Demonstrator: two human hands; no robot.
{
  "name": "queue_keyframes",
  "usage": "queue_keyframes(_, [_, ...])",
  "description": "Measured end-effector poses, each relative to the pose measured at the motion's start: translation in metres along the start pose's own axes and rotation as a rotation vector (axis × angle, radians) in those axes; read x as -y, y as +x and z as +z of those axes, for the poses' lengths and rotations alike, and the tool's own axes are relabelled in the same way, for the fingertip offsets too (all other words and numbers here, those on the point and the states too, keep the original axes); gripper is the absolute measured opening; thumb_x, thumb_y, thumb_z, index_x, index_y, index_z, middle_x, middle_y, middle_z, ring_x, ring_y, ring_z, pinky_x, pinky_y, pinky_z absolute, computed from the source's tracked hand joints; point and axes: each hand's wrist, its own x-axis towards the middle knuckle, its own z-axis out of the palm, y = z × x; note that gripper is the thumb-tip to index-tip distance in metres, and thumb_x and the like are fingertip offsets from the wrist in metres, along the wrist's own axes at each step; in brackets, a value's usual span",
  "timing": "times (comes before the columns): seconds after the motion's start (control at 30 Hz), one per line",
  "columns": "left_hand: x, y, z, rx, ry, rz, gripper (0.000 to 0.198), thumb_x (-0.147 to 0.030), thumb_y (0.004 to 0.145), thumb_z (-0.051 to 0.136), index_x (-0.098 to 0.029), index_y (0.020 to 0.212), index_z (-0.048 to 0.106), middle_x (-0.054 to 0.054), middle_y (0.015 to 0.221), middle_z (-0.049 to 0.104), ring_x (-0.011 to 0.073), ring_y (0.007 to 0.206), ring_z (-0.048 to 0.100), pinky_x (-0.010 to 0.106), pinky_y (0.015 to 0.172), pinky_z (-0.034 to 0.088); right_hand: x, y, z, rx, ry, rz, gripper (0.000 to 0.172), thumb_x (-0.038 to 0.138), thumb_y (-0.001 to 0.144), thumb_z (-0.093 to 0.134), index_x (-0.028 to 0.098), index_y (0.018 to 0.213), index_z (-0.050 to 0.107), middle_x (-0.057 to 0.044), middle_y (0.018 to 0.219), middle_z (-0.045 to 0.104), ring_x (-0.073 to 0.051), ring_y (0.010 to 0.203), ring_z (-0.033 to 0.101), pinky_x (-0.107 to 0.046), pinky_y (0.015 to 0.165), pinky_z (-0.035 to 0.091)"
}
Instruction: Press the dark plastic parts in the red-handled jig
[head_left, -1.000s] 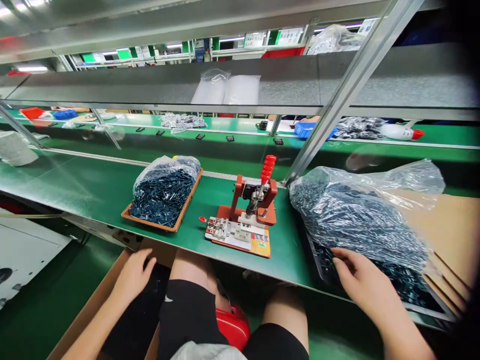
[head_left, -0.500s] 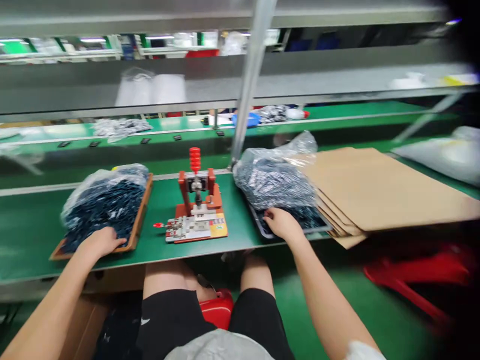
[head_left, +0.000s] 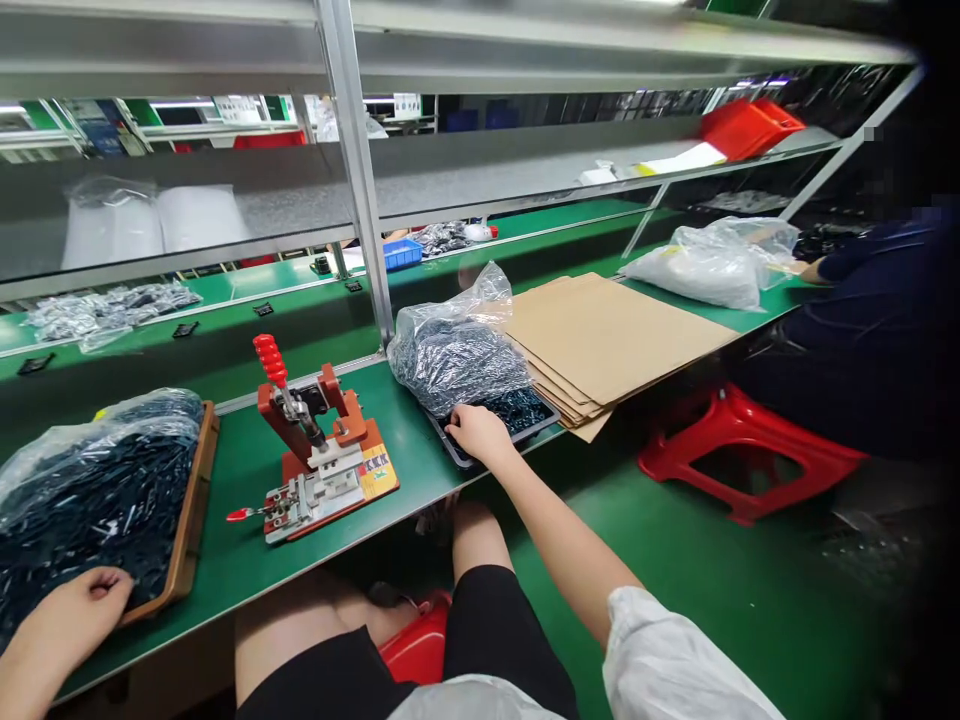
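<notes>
My left hand (head_left: 79, 612) rests at the near corner of a brown tray (head_left: 196, 500), fingers curled in on the dark small parts under a clear bag (head_left: 90, 470). What they hold is hidden. My right hand (head_left: 480, 432) reaches out to a black tray (head_left: 544, 415) of the same dark parts. Its fingers lie stretched on the parts just in front of a second clear bag (head_left: 457, 350). Between the trays stands a red toggle press (head_left: 319, 455) with a red handle (head_left: 268, 358).
Flat cardboard sheets (head_left: 607, 335) are stacked right of the black tray. A steel post (head_left: 360, 170) rises behind the press. A red stool (head_left: 742, 450) stands on the green floor at right. Another person's dark sleeve (head_left: 877, 255) lies beside white bags (head_left: 705, 270).
The view has swung to the right. My left hand has slid back to the brown tray's near corner and curled up. My right hand stays on the black tray.
</notes>
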Motion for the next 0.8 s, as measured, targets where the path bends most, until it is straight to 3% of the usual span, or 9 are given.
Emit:
queue_keyframes(0.1, [-0.025,-0.015,-0.010,0.013,0.051,-0.093,0.025,-0.053,0.059,0.051,-0.030,0.060,0.061,0.005,0.058,0.068,0.0366,0.069,0.067,0.055,0.081,0.056,0.009,0.001,0.002,0.001,-0.056,0.034,0.017,0.032,0.094,0.063,0.019,0.103,0.068,-0.012,0.102,0.075,-0.026,0.095,0.072,-0.030,0.078,0.048])
queue_keyframes(0.2, [-0.042,-0.036,-0.018,-0.087,0.042,0.027,0.023,-0.046,0.064,0.048,-0.027,0.064,0.062,0.007,0.064,0.069,0.0364,0.079,0.069,0.052,0.086,0.055,0.017,0.001,0.004,0.010,-0.078,0.068,0.019,0.026,0.096,0.055,0.015,0.107,0.067,-0.017,0.104,0.075,-0.028,0.096,0.073,-0.032,0.080,0.049])
queue_keyframes(0.27, [-0.048,-0.052,-0.022,-0.214,-0.005,0.135,0.025,-0.043,0.067,0.047,-0.025,0.071,0.063,0.009,0.072,0.071,0.0356,0.087,0.070,0.050,0.091,0.054,0.020,0.000,0.005,0.024,-0.058,0.088,0.023,0.021,0.096,0.049,0.014,0.108,0.067,-0.019,0.102,0.075,-0.029,0.095,0.073,-0.034,0.079,0.049])
queue_keyframes(0.33, [-0.053,-0.067,-0.023,-0.318,-0.127,0.144,0.032,-0.045,0.072,0.047,-0.022,0.083,0.066,0.010,0.075,0.071,0.0332,0.083,0.070,0.048,0.087,0.055,0.019,-0.001,0.007,0.032,-0.024,0.093,0.027,0.019,0.094,0.047,0.013,0.111,0.067,-0.020,0.103,0.075,-0.030,0.095,0.073,-0.035,0.078,0.049])
queue_keyframes(0.43, [-0.061,-0.087,-0.022,-0.339,-0.427,0.105,0.048,-0.058,0.074,0.055,-0.019,0.098,0.068,0.007,0.070,0.068,0.0280,0.072,0.069,0.041,0.074,0.056,0.013,-0.003,0.007,0.018,0.026,0.076,0.029,0.021,0.094,0.046,0.016,0.113,0.068,-0.018,0.109,0.075,-0.030,0.098,0.072,-0.035,0.078,0.048])
queue_keyframes(0.57, [-0.081,-0.113,-0.013,-0.261,-0.752,0.104,0.062,-0.069,0.064,0.073,-0.017,0.097,0.067,0.004,0.071,0.067,0.0231,0.071,0.068,0.035,0.071,0.055,0.005,-0.011,0.000,-0.029,0.115,0.067,0.024,0.026,0.094,0.049,0.020,0.104,0.070,-0.013,0.104,0.076,-0.028,0.096,0.072,-0.033,0.077,0.048])
queue_keyframes(0.67, [-0.105,-0.139,0.009,-0.144,-0.999,0.053,0.064,-0.065,0.059,0.083,-0.017,0.099,0.069,0.003,0.076,0.067,0.0178,0.069,0.064,0.029,0.067,0.054,0.012,-0.027,-0.003,-0.153,0.305,0.043,0.021,0.030,0.093,0.053,0.021,0.104,0.069,-0.009,0.094,0.076,-0.025,0.088,0.072,-0.032,0.079,0.050])
queue_keyframes(0.8, [-0.153,-0.184,0.066,0.243,-1.364,-0.066,0.060,-0.047,0.057,0.093,-0.017,0.106,0.074,0.000,0.078,0.061,0.0099,0.064,0.054,0.023,0.062,0.050,0.051,-0.066,0.017,-0.189,0.661,-0.186,0.020,0.029,0.092,0.053,0.022,0.102,0.069,-0.006,0.091,0.075,-0.020,0.082,0.070,-0.029,0.079,0.053])
